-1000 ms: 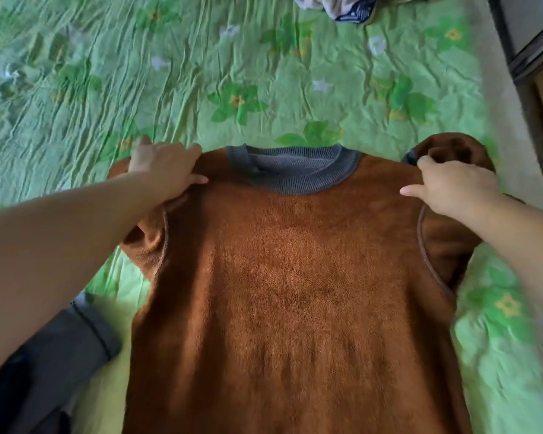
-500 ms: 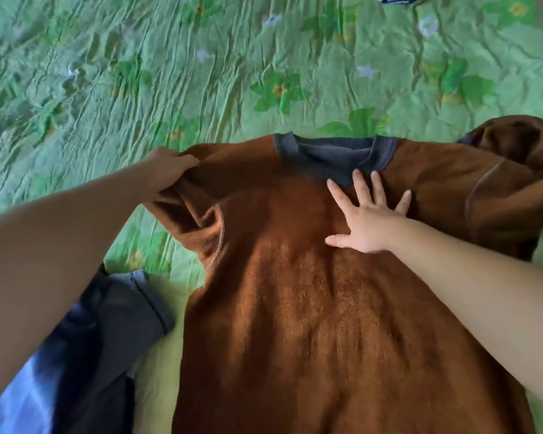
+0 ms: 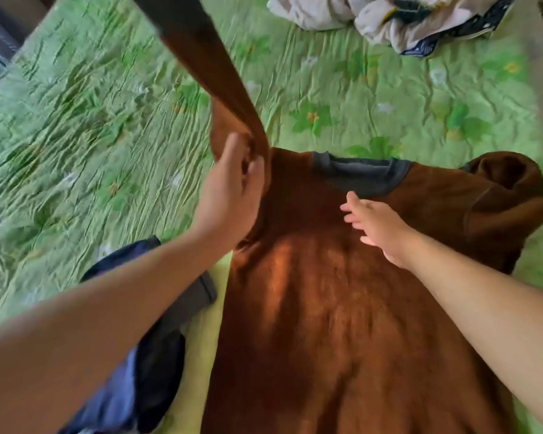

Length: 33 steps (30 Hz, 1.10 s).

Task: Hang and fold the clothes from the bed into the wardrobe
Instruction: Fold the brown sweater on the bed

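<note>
Head view: a rust-brown fleecy sweatshirt (image 3: pixel 326 324) with a grey ribbed collar (image 3: pixel 361 177) lies flat on a crumpled green floral bedsheet (image 3: pixel 76 136). The left hand (image 3: pixel 229 195) grips its long brown sleeve (image 3: pixel 201 57), held taut and high. The right hand (image 3: pixel 380 230) lies flat, fingers straight, pressing the chest just below the collar. For a clean fold, that palm should pin the body while the sleeve is laid straight across; the other sleeve (image 3: pixel 502 195) lies bunched.

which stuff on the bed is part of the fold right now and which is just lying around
In use: brown sweater, its sleeve lifted in the left hand, right hand flat on its chest.
Lying about: dark blue garment beside it, pale crumpled clothes at the far edge, green bedspread.
</note>
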{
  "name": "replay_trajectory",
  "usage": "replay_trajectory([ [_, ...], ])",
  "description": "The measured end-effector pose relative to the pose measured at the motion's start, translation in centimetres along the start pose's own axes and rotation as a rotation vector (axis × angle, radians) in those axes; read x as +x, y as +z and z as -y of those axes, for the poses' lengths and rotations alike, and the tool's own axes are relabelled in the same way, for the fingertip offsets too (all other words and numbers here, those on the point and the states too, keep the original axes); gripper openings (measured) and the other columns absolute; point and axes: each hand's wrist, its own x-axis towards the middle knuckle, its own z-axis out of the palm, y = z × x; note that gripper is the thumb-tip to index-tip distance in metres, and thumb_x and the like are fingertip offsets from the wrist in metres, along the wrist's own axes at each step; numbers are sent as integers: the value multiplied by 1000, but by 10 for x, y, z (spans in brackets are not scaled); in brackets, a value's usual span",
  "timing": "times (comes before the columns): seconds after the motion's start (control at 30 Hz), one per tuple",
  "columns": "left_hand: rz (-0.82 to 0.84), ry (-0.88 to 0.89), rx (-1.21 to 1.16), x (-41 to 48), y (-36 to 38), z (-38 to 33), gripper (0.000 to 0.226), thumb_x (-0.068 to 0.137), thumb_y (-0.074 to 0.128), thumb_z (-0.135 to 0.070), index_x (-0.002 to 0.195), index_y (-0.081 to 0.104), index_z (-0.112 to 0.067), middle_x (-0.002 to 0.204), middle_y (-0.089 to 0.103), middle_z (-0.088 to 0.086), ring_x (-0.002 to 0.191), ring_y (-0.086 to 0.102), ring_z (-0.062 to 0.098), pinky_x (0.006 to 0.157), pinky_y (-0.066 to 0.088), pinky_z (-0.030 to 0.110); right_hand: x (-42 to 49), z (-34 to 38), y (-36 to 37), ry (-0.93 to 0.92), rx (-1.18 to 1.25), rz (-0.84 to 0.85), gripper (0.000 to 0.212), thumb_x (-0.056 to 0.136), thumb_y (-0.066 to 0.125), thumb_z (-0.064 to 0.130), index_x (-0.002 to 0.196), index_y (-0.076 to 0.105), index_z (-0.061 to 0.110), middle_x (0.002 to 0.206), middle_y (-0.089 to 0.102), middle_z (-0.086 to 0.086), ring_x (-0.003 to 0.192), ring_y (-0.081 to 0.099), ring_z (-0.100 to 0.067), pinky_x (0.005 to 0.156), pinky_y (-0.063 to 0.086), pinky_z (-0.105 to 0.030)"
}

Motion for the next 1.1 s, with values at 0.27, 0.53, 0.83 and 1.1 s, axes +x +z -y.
replay_trajectory([
  [0.27,424,-11,113,-177,47,24,22,86,66,-10,100,73,-25,113,59,0,111,54,21,94,45,35,-51,-56,9,218,910,234,78,82,45,71,133,54,13,136,63,-16,121,64,-33,95,49,-50],
  [0.53,251,-1029,-635,-188,71,20,39,98,61,-38,133,54,-25,116,67,1,104,67,14,96,54,38,-122,-83,57,-49,-326,-22,6,87,59,11,89,61,16,91,66,-6,92,63,-28,74,49,-30],
  [0.83,342,-1293,-1151,-211,34,29,67,91,44,-75,120,74,-23,123,72,6,113,69,25,92,55,43,-200,-69,131,-278,-550,237,38,95,51,57,114,67,28,112,62,3,106,62,-19,92,50,-36],
  [1.1,482,-1334,-775,-260,37,31,36,88,60,2,115,64,-22,114,72,7,105,69,26,81,61,47,-175,-130,132,357,-128,66,39,89,73,42,118,55,23,104,70,-3,81,69,-18,58,52,-26],
])
